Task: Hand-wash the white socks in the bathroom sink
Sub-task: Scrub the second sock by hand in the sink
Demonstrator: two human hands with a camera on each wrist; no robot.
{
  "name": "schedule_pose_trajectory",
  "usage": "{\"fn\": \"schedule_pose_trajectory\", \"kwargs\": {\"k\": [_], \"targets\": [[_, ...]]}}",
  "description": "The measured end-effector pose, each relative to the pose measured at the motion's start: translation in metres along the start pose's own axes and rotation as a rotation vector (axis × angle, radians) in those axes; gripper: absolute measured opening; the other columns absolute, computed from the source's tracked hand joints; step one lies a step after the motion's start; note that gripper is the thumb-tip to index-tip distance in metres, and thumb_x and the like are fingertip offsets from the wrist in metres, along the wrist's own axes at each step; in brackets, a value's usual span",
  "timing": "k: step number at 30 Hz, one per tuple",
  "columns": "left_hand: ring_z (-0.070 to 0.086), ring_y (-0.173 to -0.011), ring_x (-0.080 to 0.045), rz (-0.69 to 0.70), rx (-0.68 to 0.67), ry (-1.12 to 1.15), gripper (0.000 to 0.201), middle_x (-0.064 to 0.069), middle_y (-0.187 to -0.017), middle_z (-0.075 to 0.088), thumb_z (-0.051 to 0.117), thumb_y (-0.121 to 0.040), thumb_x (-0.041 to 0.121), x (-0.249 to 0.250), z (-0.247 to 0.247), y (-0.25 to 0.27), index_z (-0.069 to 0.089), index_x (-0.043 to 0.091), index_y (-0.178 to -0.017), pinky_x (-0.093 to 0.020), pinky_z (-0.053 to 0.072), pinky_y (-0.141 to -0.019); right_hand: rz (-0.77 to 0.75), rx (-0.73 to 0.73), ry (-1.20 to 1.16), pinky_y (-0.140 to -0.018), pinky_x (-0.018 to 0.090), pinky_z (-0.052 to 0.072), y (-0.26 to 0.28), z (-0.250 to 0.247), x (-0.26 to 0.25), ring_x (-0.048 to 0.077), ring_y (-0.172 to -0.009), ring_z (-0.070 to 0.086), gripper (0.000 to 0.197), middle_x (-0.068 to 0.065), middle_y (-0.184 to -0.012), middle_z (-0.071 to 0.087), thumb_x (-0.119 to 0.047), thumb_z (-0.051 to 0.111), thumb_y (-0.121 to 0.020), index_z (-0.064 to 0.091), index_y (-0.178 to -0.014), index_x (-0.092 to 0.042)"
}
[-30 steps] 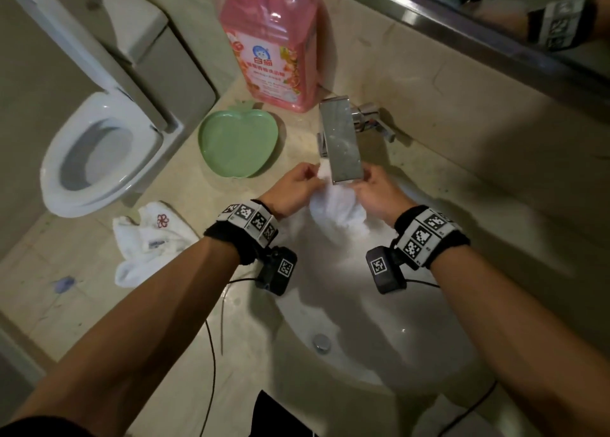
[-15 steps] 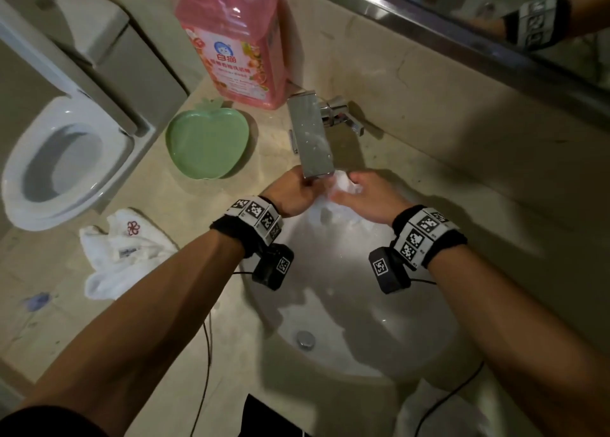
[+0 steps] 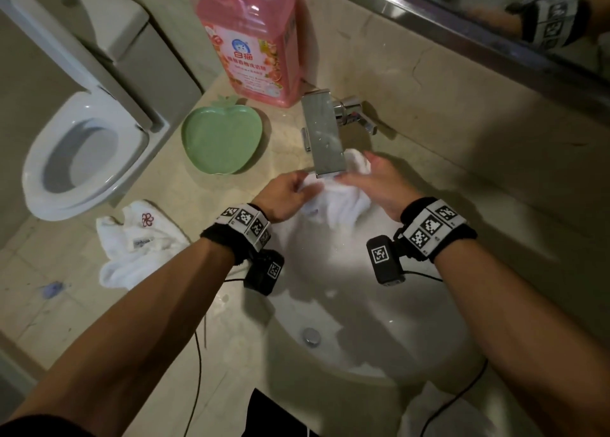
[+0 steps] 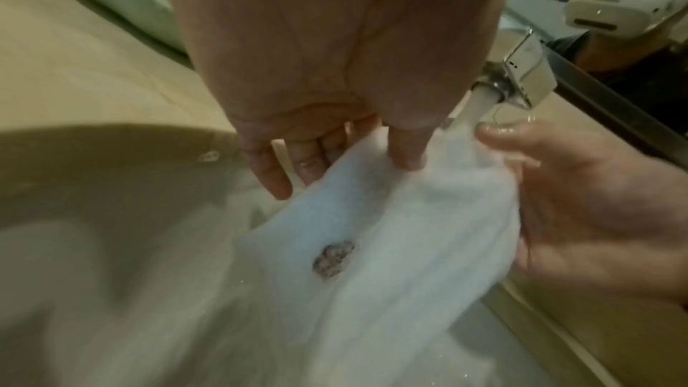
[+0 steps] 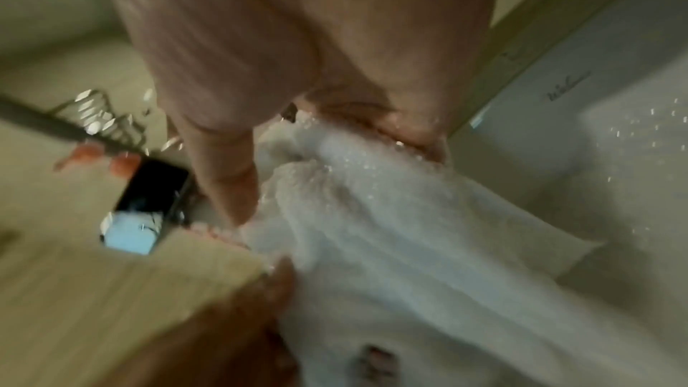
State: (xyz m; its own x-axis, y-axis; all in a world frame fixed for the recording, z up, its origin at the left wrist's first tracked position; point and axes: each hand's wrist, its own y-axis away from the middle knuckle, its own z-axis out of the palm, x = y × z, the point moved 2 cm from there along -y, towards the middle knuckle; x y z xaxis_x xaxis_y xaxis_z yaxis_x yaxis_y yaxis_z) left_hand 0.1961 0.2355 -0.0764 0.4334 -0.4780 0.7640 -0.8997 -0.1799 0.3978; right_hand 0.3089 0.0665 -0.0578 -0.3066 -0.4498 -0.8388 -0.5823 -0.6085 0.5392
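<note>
Both hands grip one white sock [image 3: 333, 202] under the faucet [image 3: 325, 136], above the back of the sink [image 3: 379, 337]: the left hand [image 3: 284, 199] pinches its near edge, and the right hand [image 3: 379, 185] appears curled around the bunched far end. Only the left wrist view shows water running from the spout onto the fabric and the sock's small dark emblem. On the tabletop [image 3: 158, 304] left of the sink lie a second sock [image 3: 132, 248], a green dish [image 3: 221, 142] and a pink detergent bottle [image 3: 254, 40]; the basin below the hands is open.
</note>
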Motion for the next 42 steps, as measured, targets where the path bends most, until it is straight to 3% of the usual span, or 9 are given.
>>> {"fn": "schedule_pose_trajectory", "kwargs": {"k": [4, 8, 11, 15, 21, 26, 32, 36, 42], "targets": [[0.068, -0.073, -0.016, 0.073, -0.095, 0.167, 0.027, 0.005, -0.083, 0.073, 0.052, -0.098, 0.041, 0.02, -0.008, -0.002, 0.067, 0.022, -0.109, -0.032, 0.055, -0.073, -0.092, -0.062, 0.407, -0.089, 0.038, 0.053, 0.004, 0.016, 0.005, 0.016, -0.103, 0.067, 0.038, -0.001, -0.111, 0.072, -0.034, 0.078, -0.084, 0.068, -0.118, -0.02], [0.064, -0.109, -0.009, 0.061, -0.139, 0.217, 0.035, 0.011, -0.115, 0.07, 0.051, -0.09, 0.021, 0.022, -0.006, -0.008, 0.063, 0.031, -0.121, -0.028, 0.047, -0.098, 0.002, 0.052, 0.108, -0.079, 0.038, 0.054, 0.009, 0.01, 0.006, 0.017, -0.091, 0.069, 0.022, 0.0, -0.101, 0.073, -0.034, 0.068, -0.091, 0.069, -0.111, -0.025], [0.067, -0.089, 0.0, -0.001, -0.165, 0.208, 0.027, 0.02, -0.092, 0.072, 0.057, -0.09, 0.008, 0.01, 0.007, -0.012, 0.065, 0.031, -0.103, -0.013, 0.051, -0.079, 0.014, 0.153, -0.005, -0.093, 0.049, 0.055, 0.013, -0.005, 0.004, 0.026, -0.104, 0.068, 0.023, 0.001, -0.107, 0.074, -0.03, 0.066, -0.089, 0.069, -0.112, -0.029], [0.065, -0.074, 0.011, -0.01, -0.088, 0.207, 0.015, 0.027, -0.076, 0.07, 0.056, -0.099, 0.034, 0.008, 0.018, -0.013, 0.066, 0.032, -0.088, -0.003, 0.044, -0.069, 0.005, 0.215, -0.162, -0.089, 0.039, 0.054, 0.019, -0.015, 0.003, 0.02, -0.101, 0.068, 0.011, -0.008, -0.094, 0.074, -0.021, 0.068, -0.09, 0.07, -0.094, -0.031], [0.056, -0.063, -0.001, -0.067, 0.143, 0.29, 0.031, 0.011, -0.064, 0.063, 0.048, -0.092, 0.023, 0.015, -0.006, -0.008, 0.066, 0.022, -0.067, -0.027, 0.048, -0.073, 0.023, 0.146, -0.053, -0.073, 0.024, 0.056, 0.02, -0.014, 0.006, 0.009, -0.091, 0.071, 0.023, -0.003, -0.1, 0.072, -0.023, 0.069, -0.088, 0.064, -0.11, -0.024], [0.054, -0.07, -0.02, -0.06, 0.215, 0.318, 0.053, -0.019, -0.072, 0.056, 0.053, -0.094, 0.044, 0.008, -0.041, 0.018, 0.057, -0.007, -0.076, -0.036, 0.047, -0.073, -0.021, 0.147, 0.229, -0.097, 0.048, 0.05, 0.008, -0.001, 0.017, 0.03, -0.108, 0.062, 0.024, 0.008, -0.111, 0.067, -0.011, 0.061, -0.093, 0.059, -0.116, -0.018], [0.051, -0.066, -0.016, -0.063, 0.335, 0.308, 0.045, -0.007, -0.066, 0.053, 0.057, -0.088, 0.046, 0.002, -0.063, 0.036, 0.055, 0.011, -0.059, -0.034, 0.043, -0.068, -0.066, 0.321, 0.377, -0.064, 0.029, 0.043, 0.01, -0.008, 0.031, 0.019, -0.073, 0.054, 0.035, -0.005, -0.075, 0.057, -0.027, 0.085, -0.076, 0.05, -0.074, -0.023], [0.057, -0.06, -0.014, -0.11, 0.352, 0.286, 0.047, 0.004, -0.058, 0.058, 0.057, -0.088, 0.047, 0.004, -0.065, 0.04, 0.055, 0.021, -0.05, -0.034, 0.049, -0.065, 0.03, 0.285, 0.291, -0.063, 0.03, 0.05, 0.022, -0.018, 0.028, 0.014, -0.069, 0.058, 0.035, -0.002, -0.078, 0.063, -0.027, 0.091, -0.066, 0.059, -0.077, -0.019], [0.07, -0.079, -0.013, -0.198, 0.138, 0.197, 0.045, 0.004, -0.081, 0.076, 0.056, -0.09, 0.054, 0.012, -0.04, 0.035, 0.077, 0.016, -0.08, -0.032, 0.053, -0.082, 0.06, 0.056, 0.033, -0.06, 0.031, 0.056, 0.035, -0.007, 0.023, 0.015, -0.072, 0.07, 0.022, 0.001, -0.078, 0.071, -0.007, 0.084, -0.076, 0.065, -0.086, -0.008]]}}
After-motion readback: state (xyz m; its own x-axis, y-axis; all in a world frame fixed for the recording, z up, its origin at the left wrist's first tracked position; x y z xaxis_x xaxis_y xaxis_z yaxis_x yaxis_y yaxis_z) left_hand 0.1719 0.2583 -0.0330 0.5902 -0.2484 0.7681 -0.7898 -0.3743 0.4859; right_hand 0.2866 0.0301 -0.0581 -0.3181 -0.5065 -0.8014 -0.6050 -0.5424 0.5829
